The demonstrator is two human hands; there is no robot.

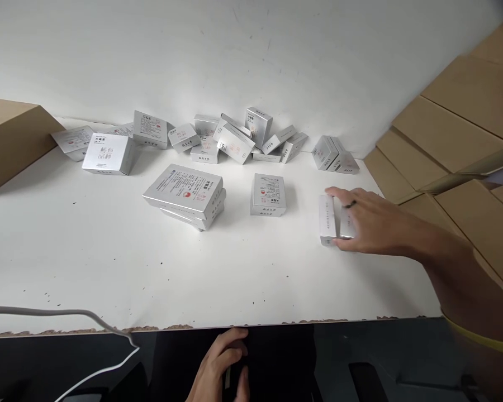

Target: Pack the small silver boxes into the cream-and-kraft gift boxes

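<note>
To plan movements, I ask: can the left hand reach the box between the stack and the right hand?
Probably yes: the left hand is off the table's near edge, with nothing standing between that edge and the box.

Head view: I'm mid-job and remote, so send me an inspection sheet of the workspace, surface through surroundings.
Surface: white table, dark specks scattered on it, front edge chipped.
Job's things: silver box at the right hand; lone silver box near the middle; stack of silver boxes left of that.
Clutter: jumbled silver boxes along the back, some leaning.
Hands: right hand grips the first box; left hand below the front edge, fingers curled, contents unclear.
Cables: pale cable crosses the front left corner and hangs over the edge.
Surroundings: cardboard box at left, brown cardboard at right, white wall behind.
</note>
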